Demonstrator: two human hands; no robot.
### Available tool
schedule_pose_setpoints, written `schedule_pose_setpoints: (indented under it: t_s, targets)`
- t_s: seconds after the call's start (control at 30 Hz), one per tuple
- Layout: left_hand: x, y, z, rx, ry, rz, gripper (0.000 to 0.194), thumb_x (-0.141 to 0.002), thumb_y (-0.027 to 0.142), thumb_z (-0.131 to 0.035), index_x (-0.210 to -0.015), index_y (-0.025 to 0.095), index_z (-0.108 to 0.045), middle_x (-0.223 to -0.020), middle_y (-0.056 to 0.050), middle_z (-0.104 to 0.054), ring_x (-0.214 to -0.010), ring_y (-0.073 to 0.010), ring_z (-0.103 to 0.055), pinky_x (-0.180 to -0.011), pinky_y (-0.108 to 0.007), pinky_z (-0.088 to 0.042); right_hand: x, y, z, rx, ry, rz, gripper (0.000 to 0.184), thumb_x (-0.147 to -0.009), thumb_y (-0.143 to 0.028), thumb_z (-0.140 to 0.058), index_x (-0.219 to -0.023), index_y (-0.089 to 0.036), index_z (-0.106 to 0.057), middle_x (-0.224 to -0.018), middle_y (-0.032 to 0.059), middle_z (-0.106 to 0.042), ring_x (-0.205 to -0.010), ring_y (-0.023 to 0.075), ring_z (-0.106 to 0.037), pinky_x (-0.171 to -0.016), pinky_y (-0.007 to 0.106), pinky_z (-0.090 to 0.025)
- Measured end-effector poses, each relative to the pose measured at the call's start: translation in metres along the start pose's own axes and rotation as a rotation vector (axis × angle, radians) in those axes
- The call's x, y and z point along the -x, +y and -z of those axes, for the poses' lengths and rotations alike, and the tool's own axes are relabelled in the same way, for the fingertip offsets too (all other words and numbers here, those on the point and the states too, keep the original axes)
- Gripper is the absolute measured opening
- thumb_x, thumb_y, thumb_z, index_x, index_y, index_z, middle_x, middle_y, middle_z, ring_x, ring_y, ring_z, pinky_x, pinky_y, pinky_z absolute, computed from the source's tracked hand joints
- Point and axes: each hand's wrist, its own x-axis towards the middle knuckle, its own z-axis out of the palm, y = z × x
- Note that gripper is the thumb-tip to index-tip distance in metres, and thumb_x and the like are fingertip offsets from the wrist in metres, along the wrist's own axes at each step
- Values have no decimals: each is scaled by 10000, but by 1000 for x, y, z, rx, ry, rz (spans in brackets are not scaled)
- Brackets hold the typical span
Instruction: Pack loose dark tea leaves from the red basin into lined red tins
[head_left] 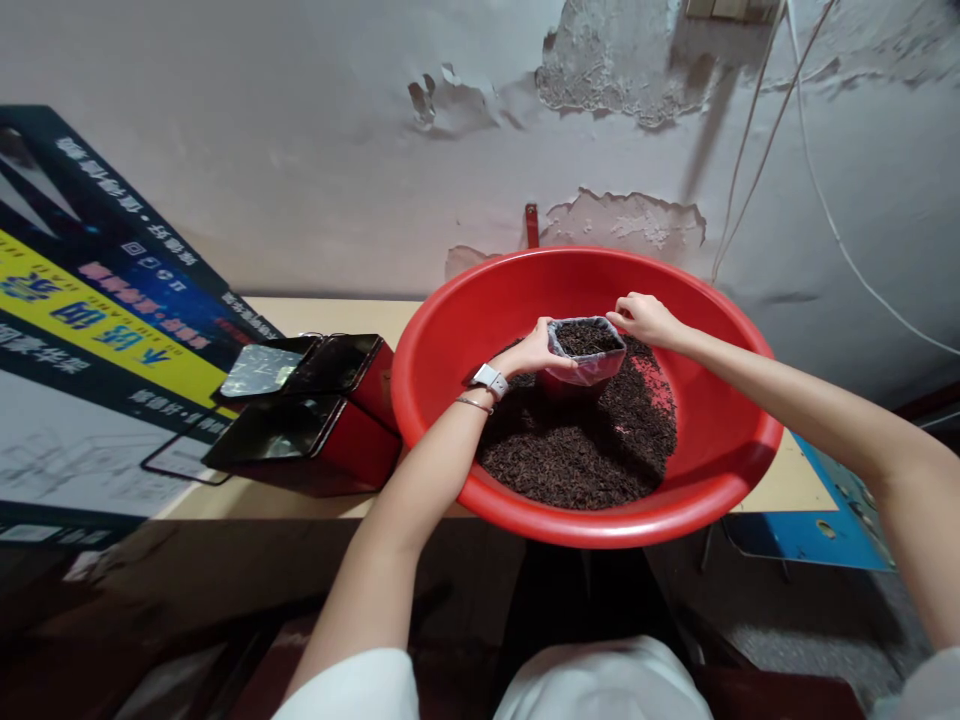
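A red tin (574, 386) with a clear plastic bag (595, 369) folded over its rim stands in a wide red basin (705, 480). Dark, dry tea leaves (577, 470), by their look, fill the tin nearly to the top and cover the basin's floor around it. My left hand (534, 348) grips the tin's left side through the bag, fingers behind and thumb along the front. At the right rear corner, my right hand (646, 319) is closed, its fingertips pinching the edge of the bag. The tin's lower part is in shadow.
Left of the basin, several open red tins (330, 462) with dark insides lie on the pale table (397, 312). A large printed carton (90, 330) leans at the far left. White cables (814, 165) hang along the peeling wall. A blue board (832, 525) is low at right.
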Motion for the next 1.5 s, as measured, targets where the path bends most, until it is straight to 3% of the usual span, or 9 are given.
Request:
schedule_pose_setpoints:
  t_s: [0.37, 0.5, 0.63, 0.77, 0.93, 1.1, 1.23, 1.33, 1.5]
  targets:
    - [11, 7, 14, -187, -29, 71, 1048, -599, 528, -826, -1430, 154, -308, -1446, -200, -471, -1315, -331, -489, -1113, -425, -369, -16, 1, -33, -120, -294, -181, 336, -971, -244, -387, -961, -115, -697, -1011, 131, -721, -826, 184, -666, -690, 236, -468]
    - [12, 5, 26, -210, 123, 113, 789, -888, 668, -454, -1429, 107, -338, -1485, -222, -435, -1368, -300, -448, -1121, -391, -347, -14, -5, -37, -19, -191, -164, 322, -936, -166, -404, -975, -71, -709, -1022, 184, -717, -883, 205, -669, -713, 226, -456]
    - [11, 2, 35, -226, 308, 174, 709, -972, 645, -200, -1375, 98, -405, -1431, -214, -499, -1276, -299, -535, -1066, -407, -392, -3, 1, -24, 16, -118, -198, 303, -915, -163, -434, -949, -56, -715, -963, 203, -719, -879, 229, -671, -722, 240, -471]
    - [11, 3, 34, -306, 315, 202, 694, -975, 629, -212, -1363, 95, -427, -1399, -216, -533, -1246, -278, -559, -1050, -358, -391, 11, 22, 13, -25, 23, -282, 243, -885, -153, -482, -859, -62, -705, -863, 189, -712, -872, 252, -669, -754, 276, -499]
    - [12, 9, 28, -422, 257, 248, 705, -975, 597, -241, -1395, 59, -417, -1379, -232, -546, -1287, -293, -524, -1067, -355, -367, 52, 59, 93, -160, 188, -488, 239, -896, -170, -520, -724, -62, -648, -699, 136, -649, -811, 240, -669, -764, 347, -531]
    - [12, 15, 21, -505, 228, 279, 690, -979, 560, -244, -1407, 47, -414, -1388, -240, -537, -1299, -316, -514, -1066, -379, -373, 133, 111, 182, -185, 457, -676, 336, -882, -375, -553, -654, -134, -604, -583, 42, -526, -778, 273, -687, -702, 444, -529]
    - [9, 22, 14, -546, 194, 309, 658, -993, 513, -270, -1422, 30, -394, -1416, -250, -505, -1319, -333, -488, -1076, -396, -359, 208, 162, 220, 30, 496, -826, 457, -849, -557, -510, -682, -147, -621, -559, 26, -476, -835, 317, -698, -686, 451, -494]
    - [5, 27, 9, -567, 173, 304, 630, -1004, 482, -280, -1426, 26, -387, -1411, -252, -506, -1316, -338, -487, -1076, -406, -355, 253, 190, 205, 136, 425, -895, 409, -875, -465, -541, -594, -168, -571, -515, 27, -468, -860, 327, -702, -707, 465, -523]
    - [-2, 38, 1, -557, 214, 182, 594, -1000, 459, -281, -1404, 43, -409, -1380, -239, -538, -1280, -315, -518, -1071, -408, -365, 286, 202, 115, 228, 106, -1003, 276, -910, -182, -481, -796, -60, -701, -858, 230, -700, -1006, 344, -678, -850, 404, -536]
